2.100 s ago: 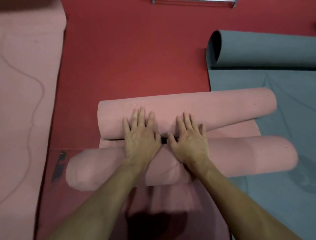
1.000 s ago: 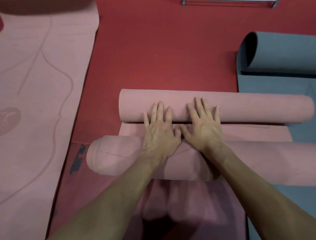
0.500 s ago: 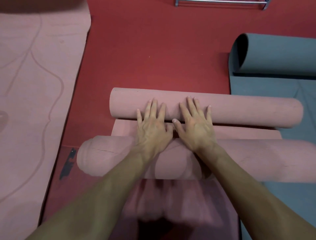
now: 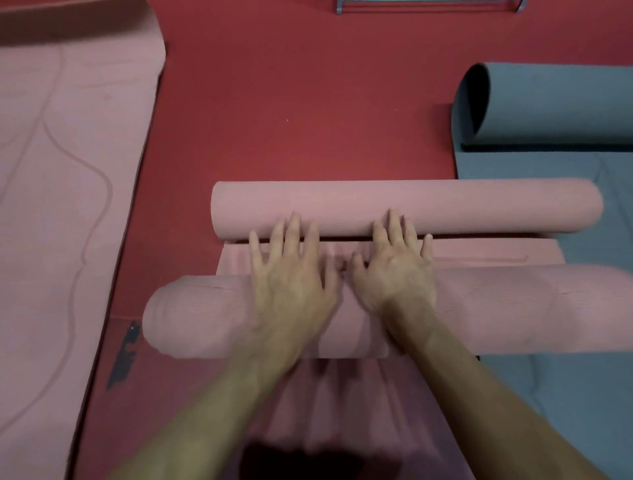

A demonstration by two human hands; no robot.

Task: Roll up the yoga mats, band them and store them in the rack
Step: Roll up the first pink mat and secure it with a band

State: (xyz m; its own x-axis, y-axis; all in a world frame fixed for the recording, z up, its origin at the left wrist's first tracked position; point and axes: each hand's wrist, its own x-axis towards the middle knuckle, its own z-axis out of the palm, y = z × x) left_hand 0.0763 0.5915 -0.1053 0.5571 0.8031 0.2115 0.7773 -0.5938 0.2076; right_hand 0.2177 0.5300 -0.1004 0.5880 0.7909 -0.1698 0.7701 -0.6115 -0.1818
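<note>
A pink yoga mat lies across the red floor, curled into two rolls with a flat strip [image 4: 496, 255] between them. The far roll [image 4: 479, 205] is slim and straight. The near roll [image 4: 198, 315] is thicker and runs out of view at the right. My left hand [image 4: 291, 274] and my right hand [image 4: 394, 270] lie flat side by side on the middle of the near roll, fingers spread. Their fingertips reach over the strip onto the far roll's near side. Neither hand grips anything.
A grey-blue mat [image 4: 565, 394] lies flat at the right, its far end curled into a loose roll [image 4: 548, 102]. Another pink mat [image 4: 51, 205] lies flat at the left. A metal bar [image 4: 428, 4] shows at the top edge. A dark patch [image 4: 123, 353] marks the floor.
The far roll, skewed two seconds ago, now lies parallel to the near roll. Both hands stay on the middle, and their fingertips have slid a little back toward me.
</note>
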